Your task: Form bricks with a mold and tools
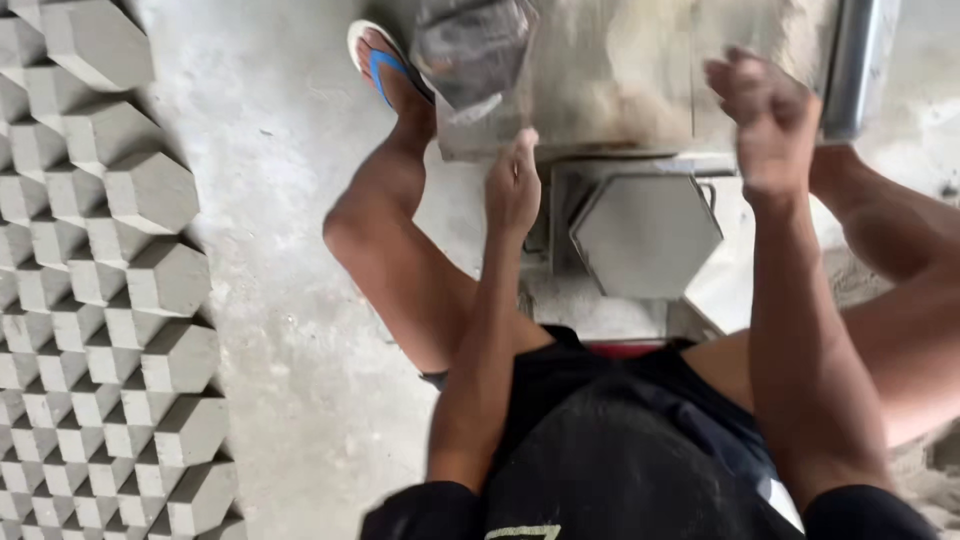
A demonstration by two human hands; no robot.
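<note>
A grey hexagonal paving block (645, 232) sits in a metal mould frame (560, 215) just in front of my knees. My left hand (512, 185) is closed in a loose fist at the left edge of that frame, under the lip of the metal press table (610, 80). My right hand (762, 115) is raised above the table's right part, fingers curled and blurred; whether it grips anything cannot be made out. A dark grey lump or bag (472, 48) lies on the table's left end.
Rows of finished grey hexagonal blocks (95, 290) cover the floor on the left. Bare concrete floor (290, 300) lies between them and my left leg, whose foot wears a blue sandal (385, 65). A metal tube (848, 65) stands upper right.
</note>
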